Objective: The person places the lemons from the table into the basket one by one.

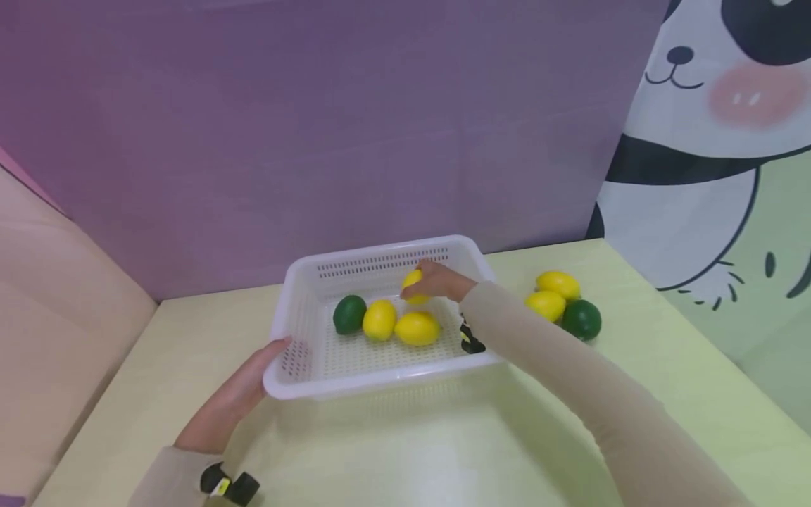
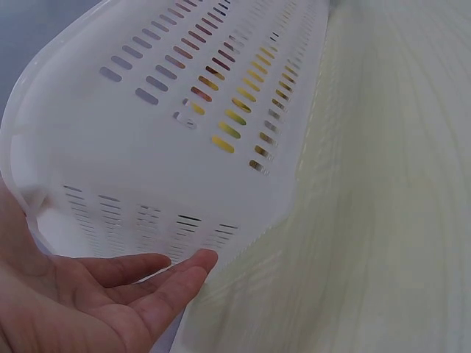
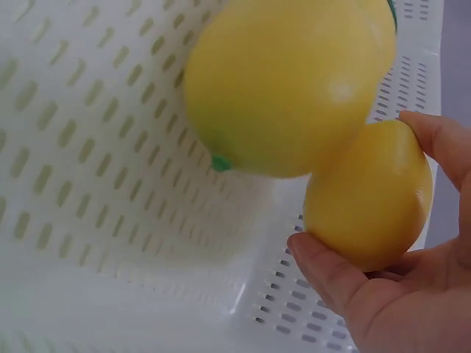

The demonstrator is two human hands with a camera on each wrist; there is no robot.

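Note:
A white plastic basket (image 1: 374,384) with slotted walls stands on the table. Inside lie a dark green fruit (image 1: 350,315), perhaps a lime or avocado, and two lemons, one upright (image 1: 380,320) and one on its side (image 1: 417,329). My right hand (image 1: 437,280) pinches another lemon (image 3: 372,195) between thumb and fingertips, over the back right of the basket. In the right wrist view this lemon overlaps a larger-looking lemon (image 3: 283,88). At the basket's left end, my left hand (image 1: 250,377) holds the rim, thumb over it and fingers (image 2: 173,294) along the outer wall.
Right of the basket, two lemons (image 1: 557,284) and a dark green fruit (image 1: 581,320) lie together on the pale table (image 1: 640,366). A purple backdrop (image 1: 380,141) rises behind the table, and a panda picture (image 1: 671,211) covers the right wall.

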